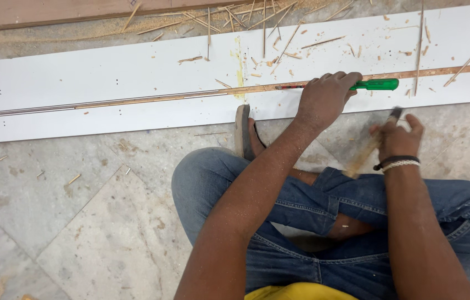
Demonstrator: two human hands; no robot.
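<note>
Green-handled chisel point(376, 84), blade under left hand point(324, 100)

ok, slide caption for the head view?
Left hand holds a green-handled chisel in the white board's groove; right hand grips a blurred wooden-handled hammer.

A green-handled chisel point(357, 85) lies flat along the groove of a long white board point(107, 78) on the floor. A wooden-handled hammer point(376, 141), motion-blurred, tilts upward beside the board's near edge.
</note>
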